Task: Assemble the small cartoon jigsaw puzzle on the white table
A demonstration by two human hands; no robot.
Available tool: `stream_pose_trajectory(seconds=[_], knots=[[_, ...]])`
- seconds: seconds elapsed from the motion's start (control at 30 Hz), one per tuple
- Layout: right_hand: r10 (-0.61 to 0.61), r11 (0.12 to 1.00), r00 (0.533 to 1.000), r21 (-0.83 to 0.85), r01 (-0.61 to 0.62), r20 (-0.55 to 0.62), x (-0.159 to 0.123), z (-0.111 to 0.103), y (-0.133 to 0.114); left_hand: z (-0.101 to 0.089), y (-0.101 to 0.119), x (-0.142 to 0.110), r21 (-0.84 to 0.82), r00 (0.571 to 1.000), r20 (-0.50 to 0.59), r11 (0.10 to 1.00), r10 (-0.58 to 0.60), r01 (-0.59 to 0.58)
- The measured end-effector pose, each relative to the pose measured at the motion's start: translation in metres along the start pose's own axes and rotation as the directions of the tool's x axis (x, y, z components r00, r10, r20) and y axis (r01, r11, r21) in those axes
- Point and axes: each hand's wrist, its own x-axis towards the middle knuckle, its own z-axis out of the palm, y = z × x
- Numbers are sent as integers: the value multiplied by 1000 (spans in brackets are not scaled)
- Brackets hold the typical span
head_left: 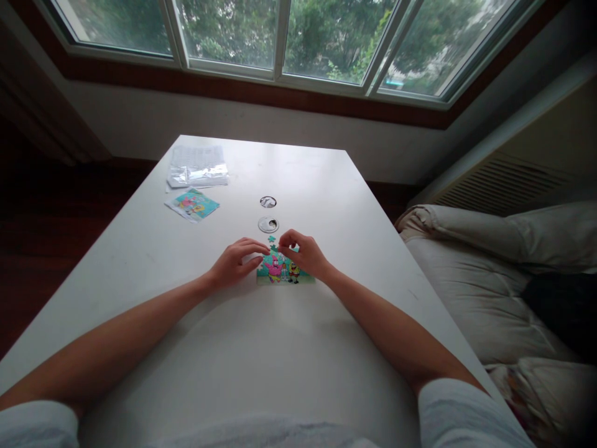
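Observation:
A jigsaw puzzle (pixel 276 271) with a pink starfish figure and a yellow sponge figure lies mostly assembled on the white table. My left hand (pixel 239 259) rests at its upper left side, fingers stretched and thumb apart, the fingertips touching near the top edge. From the right, my right hand (pixel 305 254) reaches over the puzzle's upper part with thumb and index finger pinched. At those fingertips is a small teal puzzle piece (pixel 274 248). Just beyond it lies a loose teal piece (pixel 272 239). My right hand covers the puzzle's upper right corner.
Two round silvery discs (pixel 268 224) lie beyond the puzzle. Farther left are a printed picture sheet (pixel 194 204) and a clear plastic bag with paper (pixel 198 167). A padded beige seat (pixel 466 280) stands right of the white table (pixel 298 171); a window is ahead.

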Motion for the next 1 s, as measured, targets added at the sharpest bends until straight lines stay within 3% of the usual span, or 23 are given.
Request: stream_pose_trajectory(seconds=[0.27, 0.57, 0.77, 1.0], knots=[[12, 998, 1000, 57, -12, -9, -2, 1, -7, 2, 4, 1, -52, 999, -1, 997, -48, 48], [11, 993, 997, 120, -19, 71, -3, 2, -8, 2, 1, 1, -117, 988, -33, 982, -151, 146], [29, 999, 998, -35, -31, -51, -3, -6, 4, 7, 1, -6, 56, 961, -74, 961, -266, 271], [-106, 955, 981, -260, 146, 162, -5, -10, 9, 12, 8, -11, 274, 963, -83, 923, -256, 269]])
